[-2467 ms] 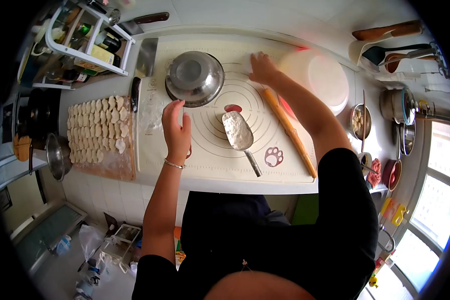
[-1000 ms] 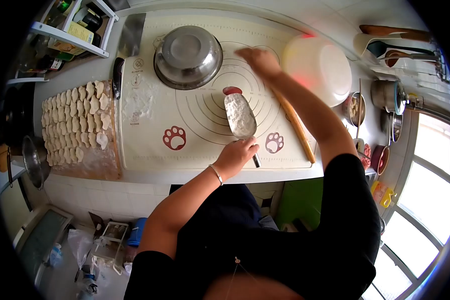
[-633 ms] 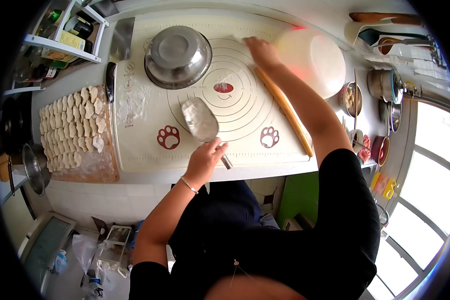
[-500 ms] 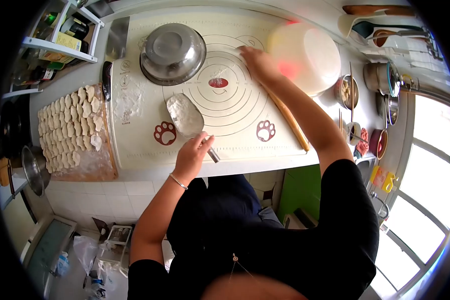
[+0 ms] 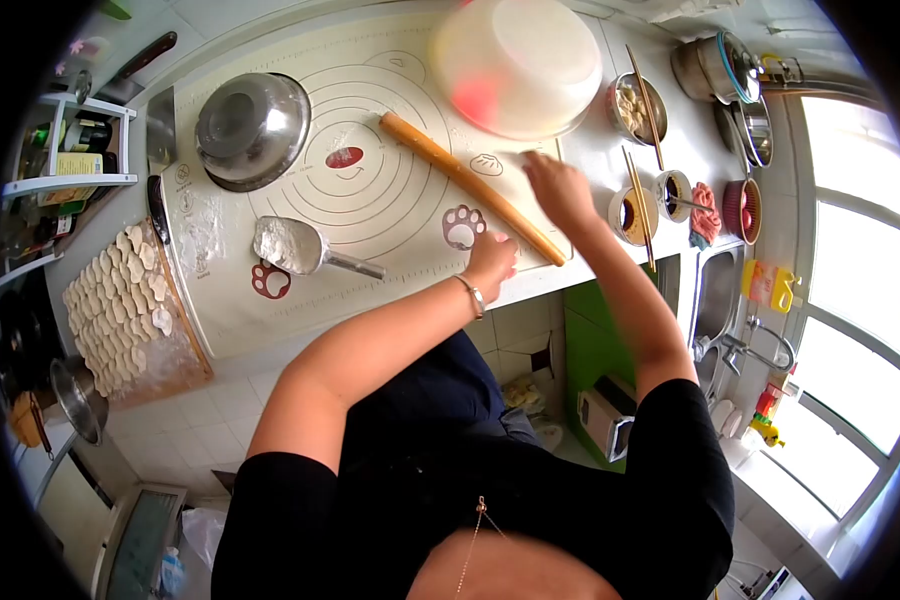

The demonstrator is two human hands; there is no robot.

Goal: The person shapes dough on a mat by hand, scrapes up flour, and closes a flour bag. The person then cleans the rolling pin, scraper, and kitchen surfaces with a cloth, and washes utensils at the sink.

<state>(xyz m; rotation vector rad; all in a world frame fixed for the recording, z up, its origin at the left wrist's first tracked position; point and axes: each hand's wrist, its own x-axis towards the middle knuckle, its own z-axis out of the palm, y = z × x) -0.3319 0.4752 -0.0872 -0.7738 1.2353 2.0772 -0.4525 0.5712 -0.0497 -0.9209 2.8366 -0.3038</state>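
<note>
Slanting from far left to near right, the rolling pin (image 5: 472,190).

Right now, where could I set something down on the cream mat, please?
The cream mat has one patch, lightly floured, between the upturned silver metal bowl, the metal flour scoop and the long wooden rolling pin; another lies between that bowl and the large translucent plastic basin. Right of the basin, small round bowls and thin brown chopsticks crowd the counter.

Daylight floods in from the blown-out window (image 5: 855,170) at right, glinting on the steel bowl (image 5: 253,125). Fisheye edges curve into black; the right hand (image 5: 563,192) seems slightly motion-blurred.
</note>
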